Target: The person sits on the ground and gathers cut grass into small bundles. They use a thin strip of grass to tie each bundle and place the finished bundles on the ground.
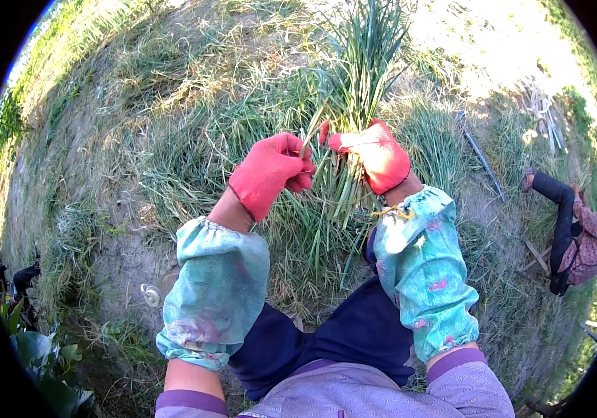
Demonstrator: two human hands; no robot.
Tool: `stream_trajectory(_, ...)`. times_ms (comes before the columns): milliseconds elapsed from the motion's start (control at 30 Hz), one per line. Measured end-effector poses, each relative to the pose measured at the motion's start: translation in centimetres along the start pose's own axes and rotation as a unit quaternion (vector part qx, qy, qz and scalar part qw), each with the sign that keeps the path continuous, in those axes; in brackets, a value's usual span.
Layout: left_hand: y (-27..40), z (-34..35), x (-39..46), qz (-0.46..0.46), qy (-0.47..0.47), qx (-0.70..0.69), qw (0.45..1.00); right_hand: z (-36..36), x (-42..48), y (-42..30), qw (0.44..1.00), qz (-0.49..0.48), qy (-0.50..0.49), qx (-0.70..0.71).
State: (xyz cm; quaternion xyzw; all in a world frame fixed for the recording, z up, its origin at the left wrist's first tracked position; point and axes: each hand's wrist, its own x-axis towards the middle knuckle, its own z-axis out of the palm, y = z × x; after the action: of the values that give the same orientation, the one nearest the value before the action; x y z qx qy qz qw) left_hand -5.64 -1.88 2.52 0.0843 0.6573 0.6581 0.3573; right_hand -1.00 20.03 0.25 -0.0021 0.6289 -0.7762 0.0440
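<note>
In a red glove, my right hand [376,157] grips a bundle of long green leafy stalks [358,89] near its lower end. The stalks stand roughly upright, leaves pointing away from me and cut ends hanging below the hand. My left hand [277,170], gloved alike, pinches a few loose blades [310,135] just left of the bundle. The inner fingers of this hand are partly hidden. More cut stalks [303,219] lie on the ground beneath both hands, between my legs.
Loose grass [194,125] litters the soil. A long thin blue pole [481,157] lies to the right, near a pile of pale strips [541,112]. Another person [575,235] sits at the far right. A clear container with a pale lid [152,297] is by my left forearm.
</note>
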Motion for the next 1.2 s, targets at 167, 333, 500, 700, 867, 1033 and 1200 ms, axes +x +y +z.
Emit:
stream_trajectory(167, -1.1, 0.2, 0.9, 0.006, 0.003, -0.164, 0.986, 0.2, -0.1, -0.4, 0.999, -0.011, 0.01, 0.042)
stream_trajectory(333, -0.7, 2.2, 1.0, -0.005, 0.028, -0.2, 0.979, 0.3, -0.8, -0.9, 0.999, 0.048, 0.007, 0.008)
stream_trajectory(500, -1.9, 2.6, 1.5, 0.039, 0.068, -0.194, 0.978, 0.5, -0.8, -1.2, 0.999, -0.002, 0.042, -0.008)
stream_trajectory(700, -0.2, 2.2, 0.5, 0.093, 0.1, -0.152, 0.979, -1.1, -0.5, -0.8, 0.996, 0.007, 0.074, 0.047)
stream_trajectory(867, -1.3, 2.3, 1.0, 0.019, 0.066, -0.058, 0.996, -0.8, -1.0, -0.7, 0.998, -0.044, 0.034, -0.029)
stream_trajectory(1033, -0.8, 3.0, 0.4, -0.008, -0.018, -0.107, 0.994, 0.3, -0.9, -0.6, 0.999, -0.002, 0.021, -0.032)
stream_trajectory(1200, -1.6, 2.2, 0.4, -0.026, -0.035, -0.135, 0.99, 0.5, -1.2, -1.0, 0.999, 0.027, 0.003, -0.042)
